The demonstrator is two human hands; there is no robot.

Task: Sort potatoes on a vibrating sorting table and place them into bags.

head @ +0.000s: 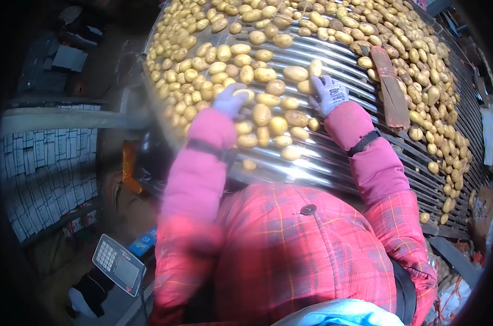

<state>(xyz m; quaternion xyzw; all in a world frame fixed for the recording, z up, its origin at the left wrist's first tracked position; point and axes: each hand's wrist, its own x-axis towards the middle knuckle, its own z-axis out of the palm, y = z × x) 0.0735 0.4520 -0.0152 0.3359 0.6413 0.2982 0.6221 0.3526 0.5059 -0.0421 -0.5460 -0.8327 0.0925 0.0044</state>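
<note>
Many yellow potatoes (262, 114) lie on a table of shiny metal rollers (332, 53) before me. My left hand (231, 100), in a pale purple glove, is slightly blurred and curls around a potato (246, 95) at the left of the rollers. My right hand (329, 94), in a matching glove with print on its back, rests at the right side of the loose potatoes. Its fingers touch a potato (305, 87), and another potato (316, 67) stands just past the fingertips. Whether the right fingers grip the nearer one is unclear.
A brown cloth-wrapped bar (389, 87) lies at the right, beside a dense heap of potatoes (432, 93) on darker slats. More potatoes crowd the left metal surface (222, 36). At lower left stand a scale's display unit (119, 264) and stacked white cartons (51, 163).
</note>
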